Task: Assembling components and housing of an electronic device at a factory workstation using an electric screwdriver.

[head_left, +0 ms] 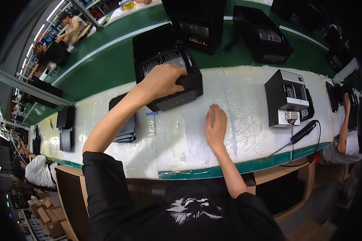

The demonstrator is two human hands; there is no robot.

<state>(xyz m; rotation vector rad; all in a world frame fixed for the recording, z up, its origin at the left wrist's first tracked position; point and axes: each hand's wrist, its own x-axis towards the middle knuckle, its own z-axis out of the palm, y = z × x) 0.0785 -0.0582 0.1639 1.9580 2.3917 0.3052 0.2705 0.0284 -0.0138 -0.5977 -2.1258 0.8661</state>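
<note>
My left hand (161,81) reaches over a black case (181,100) whose lid stands raised at the back. Its fingers are curled at the case's near right part, and the hand partly covers the grey ribbed insides. The case straddles the far edge of the white work surface and the green belt. To the right and nearer me, my right hand (216,126) rests on the plastic-covered work surface (197,146). That hand holds nothing, its fingers stretched out and pointing away from me.
A black-and-silver machine (286,98) stands right, beside a black-handled corded tool (304,131). Stacked dark flat parts (125,130) lie left of the case. More open black cases (263,36) sit on the green belt (104,60). Co-workers sit at both sides.
</note>
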